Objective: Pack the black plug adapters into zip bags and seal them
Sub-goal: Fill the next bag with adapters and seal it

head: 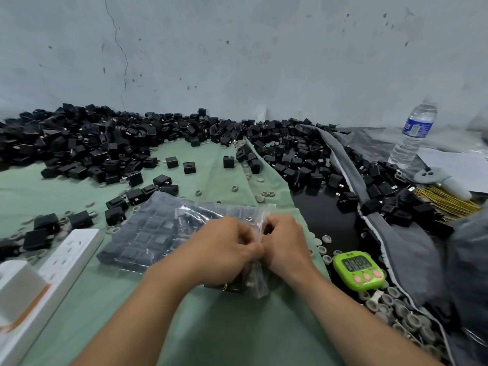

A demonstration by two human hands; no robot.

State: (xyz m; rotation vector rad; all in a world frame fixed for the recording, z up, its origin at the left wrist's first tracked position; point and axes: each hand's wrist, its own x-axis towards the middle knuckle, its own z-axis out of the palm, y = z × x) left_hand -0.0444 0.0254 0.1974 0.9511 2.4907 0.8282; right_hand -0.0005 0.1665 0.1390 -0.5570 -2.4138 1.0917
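Loose stock: black plug adapters [79,143] heaped along the wall, spilling onto the green cloth [211,326].
Flat bag: packed zip bag [148,233] lies mid-cloth, filled with adapters in tight rows.
Bag in work: held zip bag [257,283], clear and crinkled, with dark pieces inside, just above the cloth.
Left hand [224,249]: fingers curled, pinching the bag's top edge.
Right hand [285,244]: touching the left, pinching the same edge.

both hands [260,247] pinch a clear zip bag [257,283] above green cloth [211,326].
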